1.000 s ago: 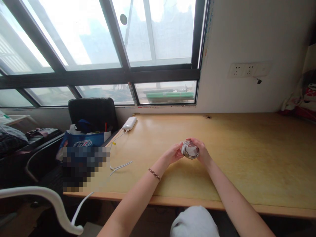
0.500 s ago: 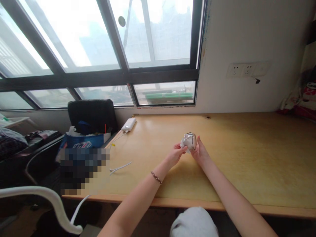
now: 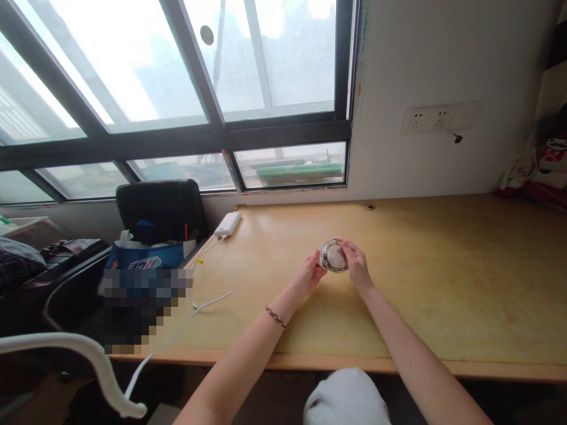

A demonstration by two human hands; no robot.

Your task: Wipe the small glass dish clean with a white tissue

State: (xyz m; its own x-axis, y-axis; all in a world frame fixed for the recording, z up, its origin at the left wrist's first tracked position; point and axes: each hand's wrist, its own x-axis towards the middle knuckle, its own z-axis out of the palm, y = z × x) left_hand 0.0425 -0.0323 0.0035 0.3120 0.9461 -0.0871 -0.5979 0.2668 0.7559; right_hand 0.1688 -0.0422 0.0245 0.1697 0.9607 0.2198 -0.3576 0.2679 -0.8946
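A small round silver-rimmed object (image 3: 330,265) is held up over the table, its round face toward me. Pale, whitish material shows inside its rim and at its left edge; whether this is a tissue, a wrapper or part of the object, I cannot tell. My left hand (image 3: 312,270) is closed on its left side, thumb in front. My right hand (image 3: 358,265) grips the upper right edge, its fingers reaching over the rim. The wooden table (image 3: 425,277) lies below both hands.
A white power bank (image 3: 228,224) with a white cable (image 3: 212,300) lies at the table's left edge. Left of the table, a blue bag (image 3: 153,256) rests on a black chair (image 3: 159,203). A curved white bar (image 3: 84,354) crosses the lower left. Wall sockets (image 3: 429,120) are beyond the table.
The object has turned so its round, rimmed face shows. My right hand has shifted from beneath its right side up onto the rim. The view has moved slightly.
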